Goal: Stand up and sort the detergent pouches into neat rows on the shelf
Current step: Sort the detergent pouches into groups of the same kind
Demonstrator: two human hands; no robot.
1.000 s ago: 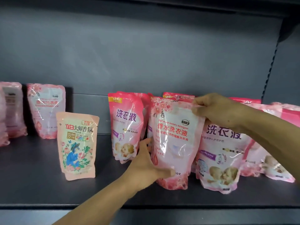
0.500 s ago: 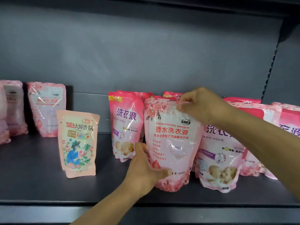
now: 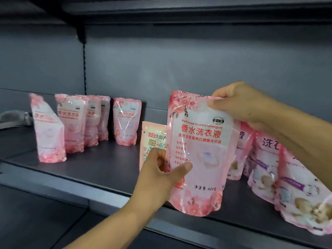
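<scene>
Above the dark grey metal shelf [image 3: 100, 169], near its front edge, both hands grip a rose-printed pink plastic detergent pouch [image 3: 199, 151]: left hand [image 3: 161, 174] pinching its lower side, right hand [image 3: 239, 103] its top corner.

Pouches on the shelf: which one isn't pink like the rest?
The peach pouch with the flower artwork, standing mid-shelf just left of the rose-print pouch held up in both hands. Every other pouch is pink; this one is partly hidden behind the held one.

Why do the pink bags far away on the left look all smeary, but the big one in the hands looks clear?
In the head view, the held pouch is sharp enough that its print reads, with shiny glare streaks on its plastic. The left pouches are smeared, likely by head-camera motion. The shelf looks dim and grey.
</scene>
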